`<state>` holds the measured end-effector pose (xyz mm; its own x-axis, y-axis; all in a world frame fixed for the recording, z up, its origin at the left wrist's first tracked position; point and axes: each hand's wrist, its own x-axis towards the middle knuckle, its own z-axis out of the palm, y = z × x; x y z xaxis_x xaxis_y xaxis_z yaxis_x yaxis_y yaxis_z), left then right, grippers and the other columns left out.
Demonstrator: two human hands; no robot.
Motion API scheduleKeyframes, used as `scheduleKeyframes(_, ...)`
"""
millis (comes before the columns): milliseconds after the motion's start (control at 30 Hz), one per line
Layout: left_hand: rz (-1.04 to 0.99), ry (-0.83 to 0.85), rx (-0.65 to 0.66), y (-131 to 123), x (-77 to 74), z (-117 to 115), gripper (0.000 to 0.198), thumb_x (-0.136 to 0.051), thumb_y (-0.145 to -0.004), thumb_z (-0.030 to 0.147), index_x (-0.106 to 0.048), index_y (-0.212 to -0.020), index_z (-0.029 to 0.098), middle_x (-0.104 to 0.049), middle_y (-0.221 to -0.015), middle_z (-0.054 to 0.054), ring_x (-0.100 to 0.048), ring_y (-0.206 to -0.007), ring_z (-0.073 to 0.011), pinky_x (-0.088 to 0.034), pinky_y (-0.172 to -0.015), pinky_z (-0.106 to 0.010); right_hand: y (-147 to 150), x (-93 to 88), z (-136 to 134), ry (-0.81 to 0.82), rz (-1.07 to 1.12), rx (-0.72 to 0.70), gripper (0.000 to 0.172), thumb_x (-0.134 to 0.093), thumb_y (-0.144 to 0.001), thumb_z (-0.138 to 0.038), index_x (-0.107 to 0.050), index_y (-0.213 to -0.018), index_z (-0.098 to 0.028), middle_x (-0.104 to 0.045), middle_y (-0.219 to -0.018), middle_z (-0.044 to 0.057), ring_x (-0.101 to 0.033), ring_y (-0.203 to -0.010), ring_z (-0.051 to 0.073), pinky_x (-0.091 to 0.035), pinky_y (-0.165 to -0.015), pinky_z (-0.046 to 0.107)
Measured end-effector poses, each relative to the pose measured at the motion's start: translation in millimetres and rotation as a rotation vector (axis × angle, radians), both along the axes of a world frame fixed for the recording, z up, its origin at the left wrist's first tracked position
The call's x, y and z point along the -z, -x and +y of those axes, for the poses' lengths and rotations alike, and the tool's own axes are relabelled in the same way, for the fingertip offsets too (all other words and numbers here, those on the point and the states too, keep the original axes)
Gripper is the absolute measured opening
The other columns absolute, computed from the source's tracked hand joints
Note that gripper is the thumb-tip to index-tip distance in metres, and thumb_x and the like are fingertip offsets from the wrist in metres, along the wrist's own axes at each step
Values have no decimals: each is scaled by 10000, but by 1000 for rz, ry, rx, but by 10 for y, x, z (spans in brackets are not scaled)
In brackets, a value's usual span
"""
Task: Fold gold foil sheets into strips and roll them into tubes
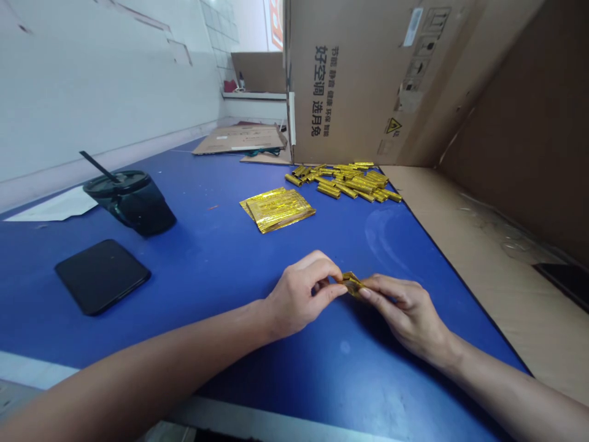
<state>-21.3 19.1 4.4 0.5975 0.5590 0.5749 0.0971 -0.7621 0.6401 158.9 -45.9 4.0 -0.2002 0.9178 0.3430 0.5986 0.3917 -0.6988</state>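
Gold foil piece (352, 284) between left hand (298, 296) and right hand (409, 310), fingertips pinching one side each, probably for steadiness, over blue table (221, 264). Flat sheets (281, 210) stacked nearer, rolls (352, 183) heaped beyond, seemingly sorted apart.

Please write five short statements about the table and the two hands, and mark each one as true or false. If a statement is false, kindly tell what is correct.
1. The left hand and the right hand both hold one gold foil piece. True.
2. The phone lies under the left hand. False: the black phone lies apart from it, in front of the dark cup.
3. A straw sticks out of the cup. True.
4. The gold rolls are lined up in one straight row. False: the gold rolls lie in a loose pile near the cardboard box.
5. Flat gold sheets lie on the blue table. True.
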Motion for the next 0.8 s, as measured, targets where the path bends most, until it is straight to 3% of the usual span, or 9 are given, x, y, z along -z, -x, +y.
scheduleKeyframes(200, 135, 66, -93, -12, -59, -19, 125, -527, -750, 212, -471, -656, 151, -499, -634, 13, -459, -583, -87, -394, -566, -215, 32, -22, -5, -25, -1, 17, 223, -424, -830, -279, -601, -739, -178, -574, -615, 27, -511, -546, 124, -394, -528, 230)
scheduleKeyframes(367, 149, 373, -112, -42, -57, -52, 154, -506, -752, 244, -439, -643, 159, -531, -539, 29, -495, -499, -84, -388, -496, -205, 47, -32, -5, -20, -16, 11, 234, -415, -834, -284, -601, -735, -182, -566, -609, 24, -498, -539, 118, -392, -527, 227)
scheduleKeyframes(467, 77, 521, -77, -57, -31, -52, 95, -504, -748, 237, -449, -754, 159, -524, -565, 43, -515, -482, -80, -392, -474, -198, 41, -22, 5, -3, -33, -1, 235, -410, -839, -281, -603, -750, -181, -568, -619, 22, -496, -545, 117, -389, -536, 226)
scheduleKeyframes(533, 54, 563, -47, -58, -23, -43, 176, -514, -738, 227, -459, -893, 164, -511, -612, 50, -518, -489, -76, -398, -479, -198, 35, -15, 14, 5, -48, -10, 241, -405, -842, -279, -603, -751, -178, -570, -622, 22, -496, -550, 117, -387, -539, 225)
scheduleKeyframes(600, 91, 533, -32, -52, -30, -33, 213, -525, -732, 238, -495, -930, 166, -507, -631, 45, -508, -509, -75, -397, -496, -201, 31, -12, 19, 4, -61, -19, 247, -401, -844, -278, -607, -755, -175, -572, -627, 25, -501, -560, 118, -388, -545, 226)
scheduleKeyframes(800, 144, 280, -72, -31, -74, -24, 116, -532, -740, 227, -599, -684, 151, -520, -649, 12, -475, -604, -88, -378, -566, -209, 31, -19, 11, -3, -91, -30, 249, -396, -845, -276, -613, -771, -180, -564, -624, 21, -504, -567, 117, -397, -555, 224)
